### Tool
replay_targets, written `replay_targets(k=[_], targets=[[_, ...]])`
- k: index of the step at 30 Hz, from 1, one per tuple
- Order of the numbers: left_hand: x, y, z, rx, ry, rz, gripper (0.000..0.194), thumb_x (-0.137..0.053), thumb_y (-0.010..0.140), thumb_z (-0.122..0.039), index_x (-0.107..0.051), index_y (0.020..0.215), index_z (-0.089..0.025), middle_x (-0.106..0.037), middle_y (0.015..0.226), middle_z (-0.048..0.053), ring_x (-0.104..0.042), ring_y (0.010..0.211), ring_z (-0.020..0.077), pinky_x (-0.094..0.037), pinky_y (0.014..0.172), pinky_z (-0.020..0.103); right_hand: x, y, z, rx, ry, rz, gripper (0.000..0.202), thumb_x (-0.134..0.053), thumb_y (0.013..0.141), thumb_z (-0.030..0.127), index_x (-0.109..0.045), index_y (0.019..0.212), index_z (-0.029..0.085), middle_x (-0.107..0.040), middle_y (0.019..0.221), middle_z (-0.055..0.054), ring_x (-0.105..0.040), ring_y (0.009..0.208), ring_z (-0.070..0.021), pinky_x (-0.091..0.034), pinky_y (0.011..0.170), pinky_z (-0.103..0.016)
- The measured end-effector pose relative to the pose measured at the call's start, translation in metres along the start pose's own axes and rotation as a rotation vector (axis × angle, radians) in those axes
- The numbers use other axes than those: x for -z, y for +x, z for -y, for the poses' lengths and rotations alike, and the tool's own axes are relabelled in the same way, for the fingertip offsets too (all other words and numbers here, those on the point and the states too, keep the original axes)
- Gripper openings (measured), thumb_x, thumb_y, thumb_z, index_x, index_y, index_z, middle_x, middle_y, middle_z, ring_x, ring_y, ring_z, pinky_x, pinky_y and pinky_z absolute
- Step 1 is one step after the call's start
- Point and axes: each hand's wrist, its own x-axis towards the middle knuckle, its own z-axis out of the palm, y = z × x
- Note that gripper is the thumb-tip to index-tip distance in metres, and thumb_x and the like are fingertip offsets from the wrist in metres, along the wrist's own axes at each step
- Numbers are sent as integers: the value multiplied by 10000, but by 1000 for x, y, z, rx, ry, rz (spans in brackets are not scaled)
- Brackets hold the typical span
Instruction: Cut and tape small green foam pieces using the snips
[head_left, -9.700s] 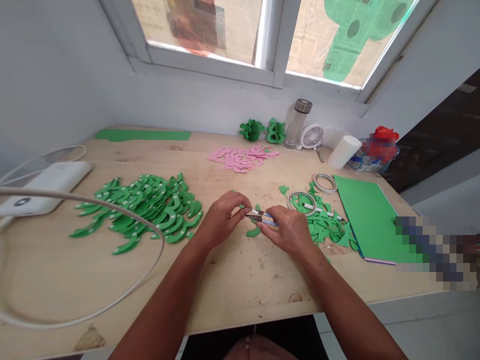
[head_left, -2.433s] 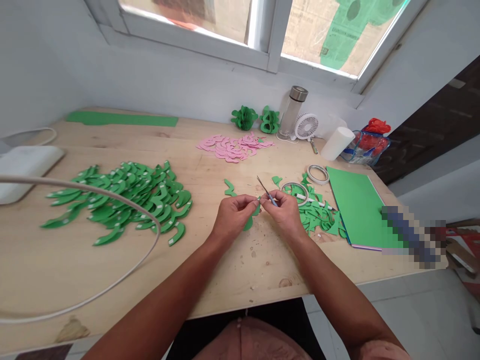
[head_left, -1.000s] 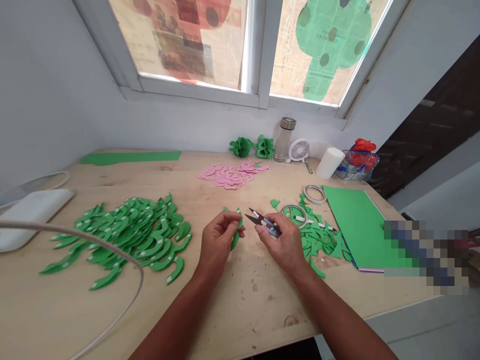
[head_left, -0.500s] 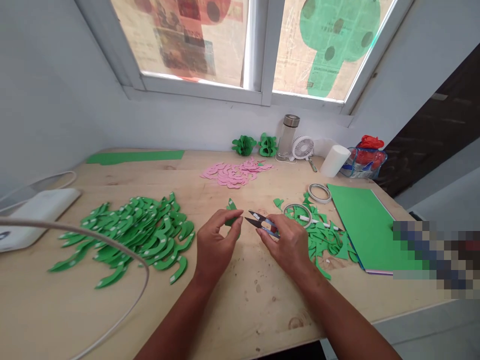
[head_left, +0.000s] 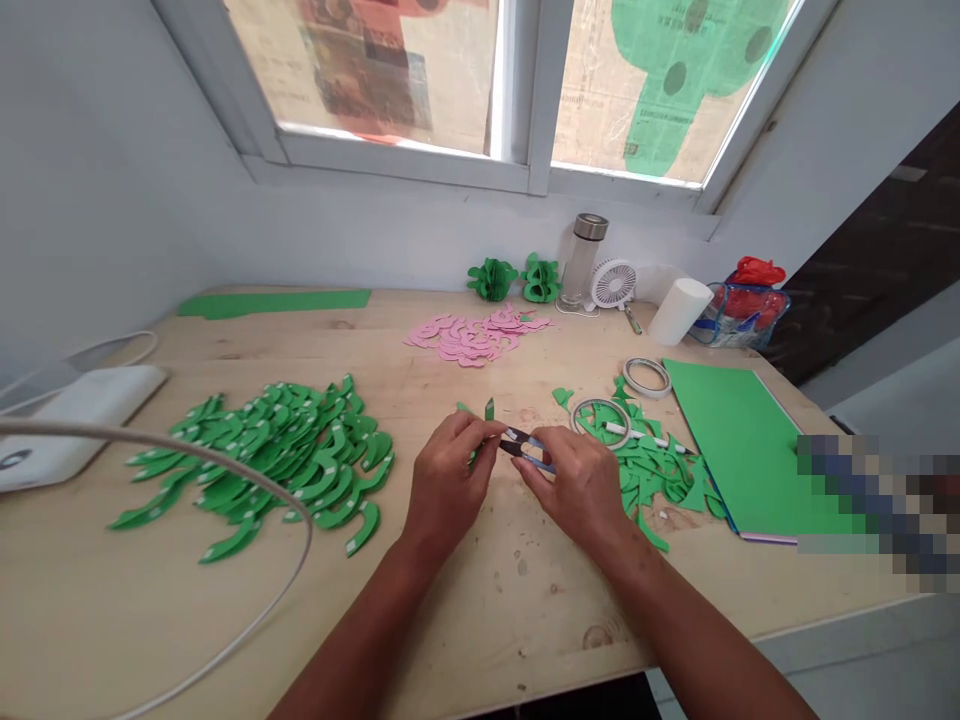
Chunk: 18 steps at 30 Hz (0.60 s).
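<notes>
My left hand pinches a small green paper piece, whose tip pokes up above the fingers; most of it is hidden. In my right hand is a pair of thread snips, with its dark blades pointing left to the left fingertips. Whether the blades touch the paper, I cannot make out. A heap of curved green paper cut-outs with white tape squares lies left of my hands. To the right, green paper scraps lie under a tape roll and a white pen.
Pink cut-outs lie at the back, before two green paper ornaments. Along the wall stand a glass bottle and a small fan. Green sheets lie right. A cable arcs across the left front.
The snips' blades and my left fingertips have come together. The green piece now points more upright between the fingers. The whole view has shifted slightly.
</notes>
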Motion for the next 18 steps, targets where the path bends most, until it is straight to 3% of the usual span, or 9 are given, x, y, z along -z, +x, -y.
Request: replay_targets(k=[18], targets=[[0, 1, 0, 21, 22, 27, 114, -478, 825, -198, -592, 819, -194, -585, 752, 37, -575, 737, 176, -440, 657, 281, -1, -1, 1, -8, 4, 22, 159, -542, 824, 338, -581, 848, 186, -647, 703, -25, -584, 658, -174, -330, 610, -280]])
